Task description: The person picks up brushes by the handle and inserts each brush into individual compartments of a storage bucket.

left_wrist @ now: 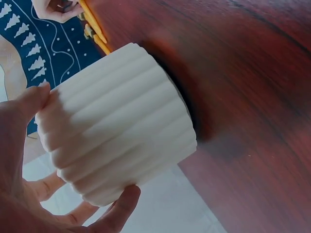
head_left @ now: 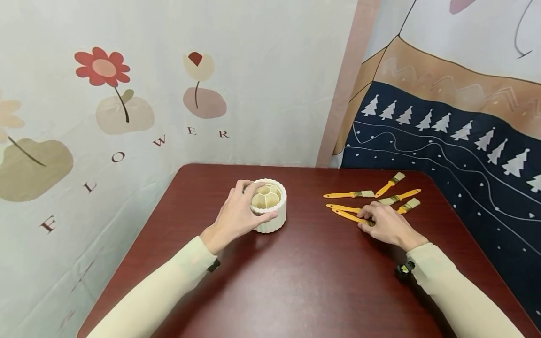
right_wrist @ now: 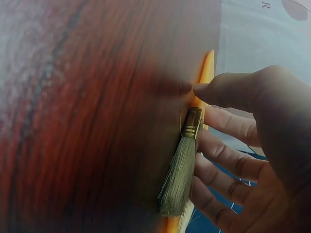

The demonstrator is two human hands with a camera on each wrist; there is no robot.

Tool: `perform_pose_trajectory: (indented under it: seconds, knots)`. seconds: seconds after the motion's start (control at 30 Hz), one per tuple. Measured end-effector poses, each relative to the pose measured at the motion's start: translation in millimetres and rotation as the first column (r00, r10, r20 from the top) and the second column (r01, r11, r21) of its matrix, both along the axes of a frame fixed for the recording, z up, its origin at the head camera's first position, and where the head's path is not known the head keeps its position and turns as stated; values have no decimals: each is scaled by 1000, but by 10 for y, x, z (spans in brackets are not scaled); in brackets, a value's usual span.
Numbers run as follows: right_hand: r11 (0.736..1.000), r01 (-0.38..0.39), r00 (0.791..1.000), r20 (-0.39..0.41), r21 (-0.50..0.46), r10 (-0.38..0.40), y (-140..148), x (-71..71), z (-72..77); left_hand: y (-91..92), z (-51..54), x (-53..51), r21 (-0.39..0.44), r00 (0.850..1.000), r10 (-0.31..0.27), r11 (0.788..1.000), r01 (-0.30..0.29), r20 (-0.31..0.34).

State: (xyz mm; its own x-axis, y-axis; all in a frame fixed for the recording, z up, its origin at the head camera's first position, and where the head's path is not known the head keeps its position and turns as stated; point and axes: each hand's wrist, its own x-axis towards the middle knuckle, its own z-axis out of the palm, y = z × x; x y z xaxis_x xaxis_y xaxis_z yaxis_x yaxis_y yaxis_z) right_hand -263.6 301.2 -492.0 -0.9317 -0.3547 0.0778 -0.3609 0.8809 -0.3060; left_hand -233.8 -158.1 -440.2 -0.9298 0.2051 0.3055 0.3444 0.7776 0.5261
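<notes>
In the head view, the left forearm [head_left: 165,286] slanted up between one and two o'clock, the right forearm [head_left: 460,291] between ten and eleven. The left hand [head_left: 235,215] was spread in a wide, curved grip, left thumb [head_left: 266,218] toward three. The right hand [head_left: 388,223] leaned toward ten, its thumb and fingers pinching, wrist low.

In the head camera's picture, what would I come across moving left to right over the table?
Left sleeve, left hand, pale fluted pot, level yellow-handled brush with bristles pointing right, right hand, right sleeve. The other brushes overlap these in the order, so I leave them out.
</notes>
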Motion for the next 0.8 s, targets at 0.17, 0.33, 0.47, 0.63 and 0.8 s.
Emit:
perform_pose_trajectory:
  seconds: [0.17,0.33,0.47,0.63,0.8]
  knots:
    - [1000,7,1000,21,-6,-7,16,-4,3,82,32,5,-36,1000,-25,999,25,17]
    - [1000,7,1000,22,-13,-7,29,-6,4,163,47,14,-48,998,-57,997,58,28]
    - [1000,2,1000,13,-22,-2,33,-11,11,227,51,21,-48,995,-93,994,95,28]
    - [999,-16,1000,6,-32,17,24,-13,14,299,61,35,-59,990,-137,989,138,26]
    - [999,-22,1000,14,-33,22,7,-30,18,372,71,46,-70,986,-166,984,166,14]
